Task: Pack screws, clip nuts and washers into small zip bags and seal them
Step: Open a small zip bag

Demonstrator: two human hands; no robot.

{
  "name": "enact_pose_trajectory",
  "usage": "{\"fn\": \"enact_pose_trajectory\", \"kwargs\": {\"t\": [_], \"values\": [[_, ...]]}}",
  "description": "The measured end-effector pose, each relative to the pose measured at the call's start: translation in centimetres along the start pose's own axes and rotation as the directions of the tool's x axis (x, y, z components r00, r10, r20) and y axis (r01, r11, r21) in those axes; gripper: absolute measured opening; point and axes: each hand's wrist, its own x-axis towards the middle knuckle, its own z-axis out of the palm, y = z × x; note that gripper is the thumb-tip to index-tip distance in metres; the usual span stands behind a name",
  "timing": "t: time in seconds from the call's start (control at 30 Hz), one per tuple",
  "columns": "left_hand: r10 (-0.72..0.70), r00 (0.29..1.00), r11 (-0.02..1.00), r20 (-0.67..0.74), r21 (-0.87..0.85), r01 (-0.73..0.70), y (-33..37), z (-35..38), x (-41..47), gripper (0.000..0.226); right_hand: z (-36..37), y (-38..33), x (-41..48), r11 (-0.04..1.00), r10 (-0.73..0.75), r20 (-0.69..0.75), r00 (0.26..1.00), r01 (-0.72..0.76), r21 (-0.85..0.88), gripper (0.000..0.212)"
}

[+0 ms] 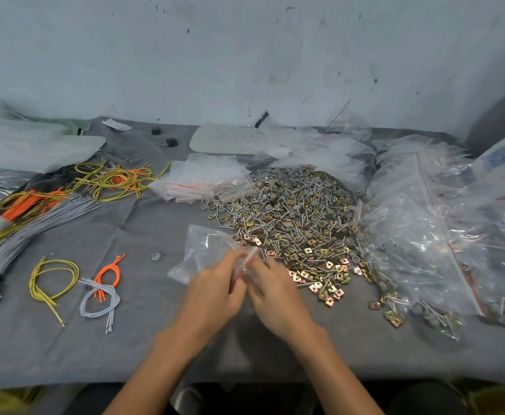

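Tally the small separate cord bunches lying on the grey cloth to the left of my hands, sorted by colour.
Yellow cord bunch: 1
Orange cord bunch: 1
Grey cord bunch: 1
Total: 3

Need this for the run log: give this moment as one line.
step: handling small zip bag | left hand: holds bag | right hand: holds bag | pile of screws, clip nuts, washers: beyond hands, right | seal: cannot tell
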Motion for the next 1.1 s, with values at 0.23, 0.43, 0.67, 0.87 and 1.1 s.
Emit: {"fn": "enact_pose_trajectory", "kwargs": {"t": [0.23,0.43,0.67,0.87,1.1], "values": [[0.090,0.992,0.985,-0.084,0.154,-0.076,-0.3,-0.9,-1.5,0.051,0.6,-1.2,-0.3,0.987,-0.018,-0.083,0.996,0.031,0.157,0.035],[0.079,0.994,0.973,-0.074,0.225,-0.060,-0.5,-1.3,-2.2,0.061,0.9,-1.1,-0.2,0.981,-0.021,-0.068,0.997,0.033,0.190,0.040],[0.098,0.972,0.990,-0.211,0.118,-0.074,-1.5,-0.4,-1.3,0.039,1.9,0.1,0.0,0.989,0.003,-0.021,1.000,0.000,0.146,0.031],[0.000,0.976,0.989,-0.217,0.145,0.032,-3.4,1.1,-1.2,0.039,0.7,0.7,-0.6,0.992,-0.025,-0.059,0.998,0.032,0.122,0.023],[-0.105,0.987,0.991,-0.125,0.064,0.114,-3.3,2.2,-0.8,0.043,-5.0,3.6,4.4,0.986,0.124,-0.145,0.982,-0.138,-0.090,0.007]]}}
